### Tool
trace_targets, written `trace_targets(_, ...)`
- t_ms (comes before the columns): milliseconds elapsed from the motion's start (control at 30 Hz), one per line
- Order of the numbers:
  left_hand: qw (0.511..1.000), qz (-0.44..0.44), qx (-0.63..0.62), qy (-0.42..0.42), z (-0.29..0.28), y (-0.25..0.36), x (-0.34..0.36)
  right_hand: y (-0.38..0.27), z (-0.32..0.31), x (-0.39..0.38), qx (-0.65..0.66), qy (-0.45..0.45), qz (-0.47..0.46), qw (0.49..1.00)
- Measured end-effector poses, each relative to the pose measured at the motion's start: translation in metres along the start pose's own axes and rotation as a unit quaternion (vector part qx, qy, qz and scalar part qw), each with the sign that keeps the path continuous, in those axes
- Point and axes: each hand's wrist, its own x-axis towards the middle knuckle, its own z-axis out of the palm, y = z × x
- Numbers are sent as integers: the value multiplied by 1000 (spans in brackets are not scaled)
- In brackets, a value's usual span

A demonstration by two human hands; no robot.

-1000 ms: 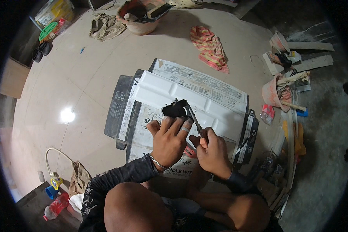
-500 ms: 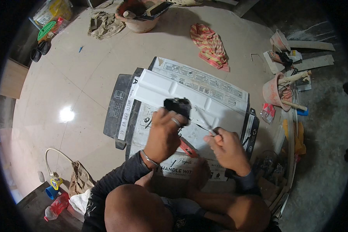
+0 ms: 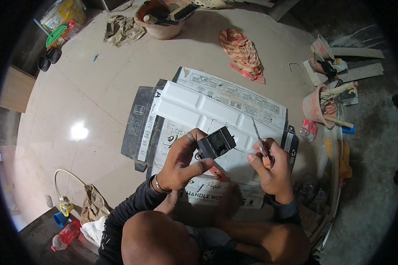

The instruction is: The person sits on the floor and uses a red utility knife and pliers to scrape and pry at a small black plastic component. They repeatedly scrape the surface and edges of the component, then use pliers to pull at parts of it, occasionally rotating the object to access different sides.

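Observation:
My left hand [image 3: 180,161] grips a small black plastic box-like part [image 3: 216,143], tilted, with a dark recess facing up. A ring and a bracelet show on this hand. To its right, my right hand [image 3: 274,170] is closed around a slim screwdriver-like tool [image 3: 262,148] with an orange and grey handle; its thin metal shaft points up and away. Both hands are above a flattened printed carton [image 3: 234,90]. A white embossed panel [image 3: 181,101] lies on the carton beyond them. A red tool [image 3: 217,173] rests on the carton, partly hidden by my left hand and foot.
Beyond the carton lie a striped cloth [image 3: 243,55], a bucket [image 3: 163,31] with tools and a crumpled cloth [image 3: 123,31]. At right stand a pink bucket [image 3: 314,106] and wood strips [image 3: 358,70]. A red bottle [image 3: 66,235] and blue cup [image 3: 60,219] sit at lower left.
The black part has come nearer and turned so its recess shows. My right hand has drawn right and turned palm up, carrying the tool's tip away from the part.

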Motion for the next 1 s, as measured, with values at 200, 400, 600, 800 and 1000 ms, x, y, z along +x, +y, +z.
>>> trace_targets(200, 991, -32, 19, 126, 13, -4, -2, -11, 8, -3, -137, 23, -84, 987)
trace_targets(400, 948, 160, 252, 112, 11, -2, 3, -3, 22, -1, -215, 76, -188, 955)
trace_targets(600, 923, 210, 299, 119, 17, 2, 2, 4, 31, 3, -233, 109, -210, 943)
trace_targets(800, 912, 204, 338, 108, 17, 5, -1, 19, 38, 12, -237, 130, -241, 932)
trace_targets(1000, 951, 145, 255, 101, 24, -1, 0, 7, 28, 18, -179, 96, -137, 970)
